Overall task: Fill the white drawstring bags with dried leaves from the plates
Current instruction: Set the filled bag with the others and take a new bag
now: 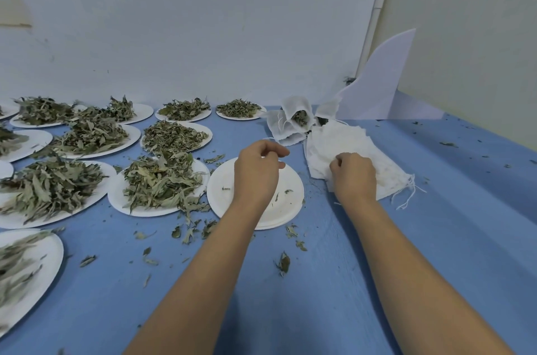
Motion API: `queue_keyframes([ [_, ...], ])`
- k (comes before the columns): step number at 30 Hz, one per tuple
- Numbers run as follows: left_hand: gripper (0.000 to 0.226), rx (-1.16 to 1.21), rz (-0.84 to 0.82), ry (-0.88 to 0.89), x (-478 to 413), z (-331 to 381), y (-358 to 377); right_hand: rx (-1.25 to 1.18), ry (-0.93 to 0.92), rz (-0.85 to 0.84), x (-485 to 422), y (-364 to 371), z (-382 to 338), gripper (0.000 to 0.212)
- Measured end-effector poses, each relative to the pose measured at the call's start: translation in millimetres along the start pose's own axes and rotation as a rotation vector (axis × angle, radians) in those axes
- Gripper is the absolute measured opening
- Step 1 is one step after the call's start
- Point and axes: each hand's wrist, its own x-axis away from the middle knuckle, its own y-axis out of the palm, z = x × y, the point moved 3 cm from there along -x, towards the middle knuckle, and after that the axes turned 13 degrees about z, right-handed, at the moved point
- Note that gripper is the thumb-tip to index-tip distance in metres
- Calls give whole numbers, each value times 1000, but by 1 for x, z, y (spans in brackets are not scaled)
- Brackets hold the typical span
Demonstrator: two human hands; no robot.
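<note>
Two hands: both work toward the right side of the table [305, 302], well in from its near edge.
Left hand [257, 171]: above the empty plate [287, 209], fingers curled, thumb & forefinger pinched on what looks like a thin white drawstring [270, 138] (too fine to trace to its bag).
Right hand [353, 177]: knuckles up on the empty bags [386, 177], fingers curled into the top cloth and gripping it.
Empty bags: a flat white stack just right of the empty plate, loose strings trailing toward the table's right edge.
Filled bags [293, 122]: a small cluster near the far edge, behind the stack; leaves show in one mouth.
Dried leaves [159, 180]: heaped on many plates from mid-table to the left edge; the nearest full plate [116, 199] sits just beside the empty one.
Step in hand (my read): peel one bag off the stack & open its mouth.
Doing it well: pinch only the top layer w/ the fingertips, lift slowly, let the rest drop back. Keep the cord slack so the mouth spreads. Fill over a plate, since scraps litter the near side.
Risk: thin layers prob. cling, so two may lift; strings may tangle.
</note>
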Motion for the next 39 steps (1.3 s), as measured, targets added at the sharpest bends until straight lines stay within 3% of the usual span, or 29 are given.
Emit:
queue_keyframes([
  [3,30,49,8,-33,-1,1,-1,-101,-132,300,2,-15,-11,20],
  [6,12,173,-20,-148,-2,2,0,-267,-439,577,13,-30,-28,10],
  [12,34,283,-70,-323,-3,-4,3,-353,-748,615,25,-30,-43,20],
  [16,9,308,32,-252,-3,-3,-3,-421,-899,545,36,-27,-59,21],
  [19,15,324,58,-259,-8,-2,-8,-401,-748,389,36,-21,-54,34],
  [23,11,363,58,-298,-16,2,-16,-394,-253,111,26,-13,-32,48],
  [27,7,438,217,-308,-26,8,-36,-426,-161,131,23,-8,-26,17],
  [30,15,528,326,-321,-37,10,-56,-414,-81,114,18,-4,-20,19],
  [32,12,563,297,-349,-39,8,-60,-430,-54,97,18,-6,-23,21],
  [34,16,541,264,-383,-39,5,-58,-557,17,106,20,-10,-32,19],
  [36,12,500,257,-381,-38,4,-55,-812,226,25,20,-11,-45,24],
  [39,16,486,270,-378,-38,5,-53,-1017,482,-329,24,-13,-65,49],
])
